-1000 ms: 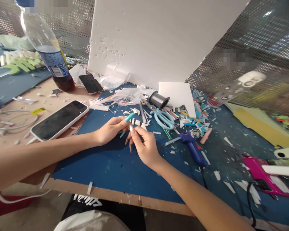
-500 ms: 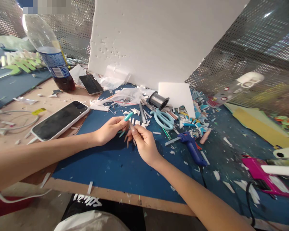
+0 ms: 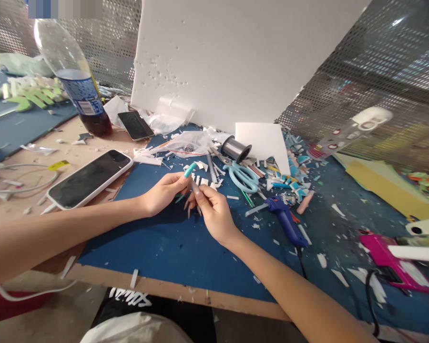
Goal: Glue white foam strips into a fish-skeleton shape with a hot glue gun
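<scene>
My left hand (image 3: pixel 166 191) and my right hand (image 3: pixel 215 209) meet over the blue board (image 3: pixel 157 247), fingertips close together. The fingers of both are pinched, and whatever lies between them is too small and hidden to name. Long nails, turquoise on the left thumb, cover part of the spot. Just behind the hands are white scraps (image 3: pixel 202 181). Light blue scissors (image 3: pixel 243 178) and a spool of thin wire (image 3: pixel 236 148) lie behind and to the right of them.
A blue glue gun (image 3: pixel 288 221) lies right of my right hand, a magenta tool (image 3: pixel 396 262) farther right. On the left are a white-cased phone (image 3: pixel 91 178), a dark phone (image 3: pixel 135 125) and a cola bottle (image 3: pixel 80 95). A white foam panel (image 3: pixel 214 57) stands behind.
My left thumb has tilted slightly, its nail pointing more upward. Both hands otherwise stay in nearly the same place, still pinched together.
</scene>
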Available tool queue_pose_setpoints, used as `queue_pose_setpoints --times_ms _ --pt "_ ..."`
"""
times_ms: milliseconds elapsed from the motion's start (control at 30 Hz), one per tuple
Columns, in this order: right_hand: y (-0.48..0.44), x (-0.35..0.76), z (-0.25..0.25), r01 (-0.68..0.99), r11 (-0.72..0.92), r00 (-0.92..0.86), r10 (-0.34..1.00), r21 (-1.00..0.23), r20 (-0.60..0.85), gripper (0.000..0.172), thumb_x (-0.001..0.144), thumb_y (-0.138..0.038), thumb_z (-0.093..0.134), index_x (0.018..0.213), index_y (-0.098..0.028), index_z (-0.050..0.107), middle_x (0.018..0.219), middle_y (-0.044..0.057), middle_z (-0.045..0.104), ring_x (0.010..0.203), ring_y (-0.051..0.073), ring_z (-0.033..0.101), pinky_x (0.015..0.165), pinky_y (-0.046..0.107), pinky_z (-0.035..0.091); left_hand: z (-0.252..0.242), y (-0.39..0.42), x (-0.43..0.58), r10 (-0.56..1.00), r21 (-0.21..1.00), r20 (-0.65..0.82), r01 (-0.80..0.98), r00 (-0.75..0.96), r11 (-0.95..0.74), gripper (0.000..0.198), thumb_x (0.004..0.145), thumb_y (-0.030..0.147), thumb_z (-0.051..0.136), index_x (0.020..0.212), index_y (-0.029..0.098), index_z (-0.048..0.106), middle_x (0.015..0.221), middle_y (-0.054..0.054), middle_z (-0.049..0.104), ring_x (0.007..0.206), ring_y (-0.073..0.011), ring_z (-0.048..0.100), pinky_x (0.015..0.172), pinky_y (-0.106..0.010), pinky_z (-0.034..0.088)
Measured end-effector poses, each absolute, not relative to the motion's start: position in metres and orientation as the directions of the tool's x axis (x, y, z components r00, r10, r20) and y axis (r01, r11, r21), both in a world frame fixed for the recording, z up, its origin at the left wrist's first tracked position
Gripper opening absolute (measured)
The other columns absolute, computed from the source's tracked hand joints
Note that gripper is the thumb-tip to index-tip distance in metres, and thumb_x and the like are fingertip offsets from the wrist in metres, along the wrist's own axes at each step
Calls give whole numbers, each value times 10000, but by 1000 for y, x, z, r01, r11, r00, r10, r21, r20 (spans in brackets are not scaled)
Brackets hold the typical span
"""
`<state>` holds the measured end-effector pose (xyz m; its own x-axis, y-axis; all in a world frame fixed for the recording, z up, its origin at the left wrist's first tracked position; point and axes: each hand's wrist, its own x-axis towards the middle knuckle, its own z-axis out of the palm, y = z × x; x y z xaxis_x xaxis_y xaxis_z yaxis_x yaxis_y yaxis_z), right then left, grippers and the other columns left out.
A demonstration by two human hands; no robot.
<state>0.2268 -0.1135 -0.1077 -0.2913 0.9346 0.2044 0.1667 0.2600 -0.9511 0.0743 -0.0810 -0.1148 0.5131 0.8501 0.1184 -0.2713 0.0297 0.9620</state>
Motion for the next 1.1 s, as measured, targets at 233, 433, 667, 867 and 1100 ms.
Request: queue_pose_setpoints --times_ms 233,433,667,867,1100 --pt "-113 227 -108 183 248 -288 939 -951 189 329 904 -416 448 689 -185 542 605 -11 521 538 107 467 534 247 375 -112 -82 74 876 975 107 -223 469 1 475 817 559 494 569 164 403 529 39 452 502 -85 463 516 -223 387" --pt "-113 226 -107 186 241 -287 941 -952 182 322 903 -413 450 694 -187 542 611 -6 536 539 110 470 534 250 380 -112 -82 73 874 983 103 -185 474 -16 433 840 517 478 605 155 455 559 37 442 516 -84 432 522 -232 378" --pt "-113 227 -107 190 241 -287 941 -952 181 330 903 -417 451 686 -186 547 611 -6 542 536 108 473 531 246 377 -109 -83 73 855 977 97 -212 509 16 408 834 500 502 632 147 479 562 31 477 514 -89 481 513 -232 385" --pt "-112 227 -109 178 247 -286 939 -953 190 324 905 -405 454 690 -181 545 615 -11 538 544 105 475 539 243 371 -105 -83 74 846 965 114 -262 520 31 410 815 499 543 616 148 472 561 22 512 510 -85 475 510 -223 382" --pt "-112 227 -107 190 246 -289 939 -951 185 332 904 -421 449 693 -185 551 610 -5 541 531 106 463 525 243 375 -109 -84 72 861 970 94 -242 500 35 375 832 456 530 621 151 477 570 20 511 532 -90 474 542 -227 385"
